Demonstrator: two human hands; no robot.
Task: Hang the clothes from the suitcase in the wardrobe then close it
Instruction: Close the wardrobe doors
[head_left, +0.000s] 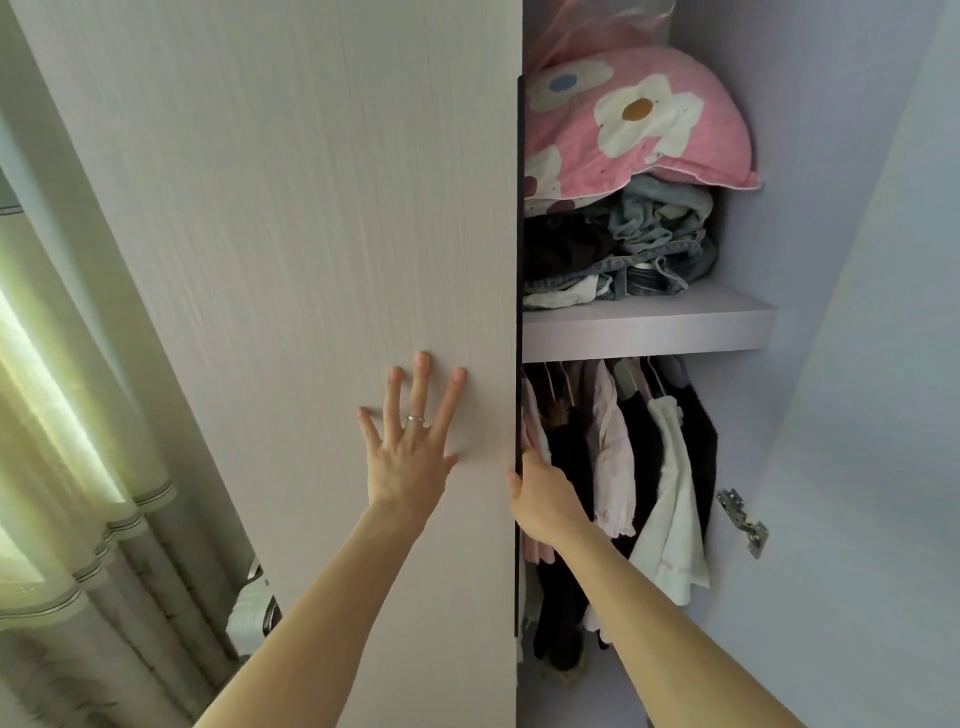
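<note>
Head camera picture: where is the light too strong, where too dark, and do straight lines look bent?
In the head view, daylight overexposes the pale green pleated curtain at left; the dark hanging clothes under the white shelf lose detail in shadow; the pale wood-grain wardrobe door leans, its edges tilted by the wide lens.

Left hand (410, 457) presses flat on the wardrobe door (311, 260); right hand (540, 493) grips its dark edge beside hanging clothes (644, 467).

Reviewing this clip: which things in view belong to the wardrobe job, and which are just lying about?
In the job: left hand flat on the wardrobe door; right hand gripping its edge; hanging clothes.
Lying about: pink pillow, folded jeans on the shelf, curtain.
</note>
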